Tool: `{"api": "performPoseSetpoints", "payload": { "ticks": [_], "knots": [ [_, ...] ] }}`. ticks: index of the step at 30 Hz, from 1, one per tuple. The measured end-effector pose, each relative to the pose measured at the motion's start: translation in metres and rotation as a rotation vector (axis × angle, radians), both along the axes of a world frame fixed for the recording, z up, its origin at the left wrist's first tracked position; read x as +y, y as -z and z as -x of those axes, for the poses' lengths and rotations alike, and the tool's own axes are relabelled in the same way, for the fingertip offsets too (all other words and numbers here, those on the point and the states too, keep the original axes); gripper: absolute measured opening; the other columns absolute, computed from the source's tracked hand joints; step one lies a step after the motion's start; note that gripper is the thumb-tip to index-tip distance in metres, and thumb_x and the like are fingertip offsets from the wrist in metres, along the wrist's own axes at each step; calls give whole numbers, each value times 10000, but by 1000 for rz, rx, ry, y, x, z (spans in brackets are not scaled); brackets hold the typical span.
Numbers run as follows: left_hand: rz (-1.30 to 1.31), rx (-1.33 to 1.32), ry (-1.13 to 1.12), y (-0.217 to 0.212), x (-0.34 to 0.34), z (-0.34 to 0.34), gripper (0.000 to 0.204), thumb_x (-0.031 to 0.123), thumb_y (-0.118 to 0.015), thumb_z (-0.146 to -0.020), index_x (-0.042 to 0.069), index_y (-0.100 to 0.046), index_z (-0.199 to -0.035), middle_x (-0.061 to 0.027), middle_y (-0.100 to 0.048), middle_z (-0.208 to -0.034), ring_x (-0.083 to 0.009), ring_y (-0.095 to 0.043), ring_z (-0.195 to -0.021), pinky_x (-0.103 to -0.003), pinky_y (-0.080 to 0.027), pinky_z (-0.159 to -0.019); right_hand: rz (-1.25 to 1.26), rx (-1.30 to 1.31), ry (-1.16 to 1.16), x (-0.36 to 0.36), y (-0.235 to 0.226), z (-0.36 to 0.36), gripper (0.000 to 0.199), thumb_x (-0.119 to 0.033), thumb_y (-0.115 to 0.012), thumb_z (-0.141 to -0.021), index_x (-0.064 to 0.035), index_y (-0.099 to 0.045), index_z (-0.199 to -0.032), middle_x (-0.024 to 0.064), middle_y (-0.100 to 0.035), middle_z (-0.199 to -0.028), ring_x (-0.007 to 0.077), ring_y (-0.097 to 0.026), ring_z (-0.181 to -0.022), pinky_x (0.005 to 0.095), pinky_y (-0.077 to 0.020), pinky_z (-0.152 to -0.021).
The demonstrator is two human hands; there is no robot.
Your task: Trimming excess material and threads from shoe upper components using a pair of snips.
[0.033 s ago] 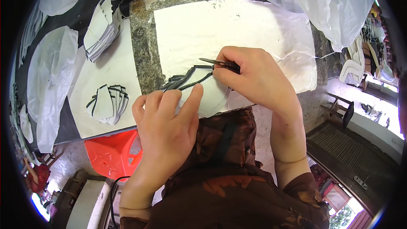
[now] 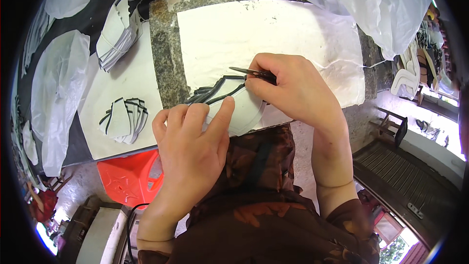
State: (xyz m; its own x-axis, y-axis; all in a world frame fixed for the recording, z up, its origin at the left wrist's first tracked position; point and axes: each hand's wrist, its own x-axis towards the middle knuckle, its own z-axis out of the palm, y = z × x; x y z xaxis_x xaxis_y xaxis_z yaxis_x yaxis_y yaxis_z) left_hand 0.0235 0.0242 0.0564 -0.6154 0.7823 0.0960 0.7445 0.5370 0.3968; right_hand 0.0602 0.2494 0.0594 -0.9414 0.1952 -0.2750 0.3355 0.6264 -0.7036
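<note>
Bag, translucent white thin plastic (image 2: 61,93): crumpled, well apart from both hands, to the left.

Bundle, flat white toothed-edge pieces tied with pale cord (image 2: 115,44): beyond the left hand, to its left.

Stack, small white flat pieces with black edging, fanned (image 2: 117,122): just left of the left hand.

Left hand (image 2: 193,134): palm down, fingers spread and slightly bent, gripping nothing; fingertips rest on the work, index finger extended towards the right hand.

Work, overlapping white curved sheet pieces with black edge strips (image 2: 242,111): lies between the hands, partly under the left fingers, its upper right corner at the right fingertips. Handling, judged by eye: light, thin, flexible yet holding its flat shape; overlapped layers may slide on one another. Best held by flat pressure on the broad white face, with a thumb-and-finger pinch at the black edge; the narrow strips look easiest to distort.

Tool, dark slim pointed metal (image 2: 266,76): in the right hand, tip directed left above the work; exact kind unclear.

Right hand (image 2: 292,83): fingers curled closed around the tool, thumb and index tips meeting at the black edge; whether they pinch it cannot be told.

Sheet, worn white, rectangular (image 2: 264,29): beneath the work, extending beyond both hands.
</note>
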Motion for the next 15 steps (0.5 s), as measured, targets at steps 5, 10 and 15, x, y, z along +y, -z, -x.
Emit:
{"api": "performPoseSetpoints", "payload": {
  "ticks": [5,10,15],
  "knots": [
    [41,-38,23,-2,3,3,500,121,-752,-809,204,-695,-1300,-35,-502,-989,-266,-520,-973,-473,-384,-943,-29,-64,-19,-1,-1,5,193,-208,-678,-854,-24,-682,-913,119,-678,-735,245,-628,-652,357,-492,-634],
    [50,-67,36,-2,4,5,528,114,-748,-804,206,-690,-1320,-53,-490,-977,-275,-514,-966,-476,-385,-943,-93,-43,-68,-2,3,9,187,-206,-672,-836,-33,-670,-910,128,-682,-762,270,-641,-671,378,-501,-649],
    [-17,-104,-57,0,8,-1,490,85,-730,-849,112,-692,-1337,-109,-539,-1046,-306,-535,-991,-426,-433,-891,-134,1,-105,3,11,8,167,-192,-676,-857,-40,-682,-927,107,-664,-754,226,-630,-679,357,-496,-651]
  ]
}}
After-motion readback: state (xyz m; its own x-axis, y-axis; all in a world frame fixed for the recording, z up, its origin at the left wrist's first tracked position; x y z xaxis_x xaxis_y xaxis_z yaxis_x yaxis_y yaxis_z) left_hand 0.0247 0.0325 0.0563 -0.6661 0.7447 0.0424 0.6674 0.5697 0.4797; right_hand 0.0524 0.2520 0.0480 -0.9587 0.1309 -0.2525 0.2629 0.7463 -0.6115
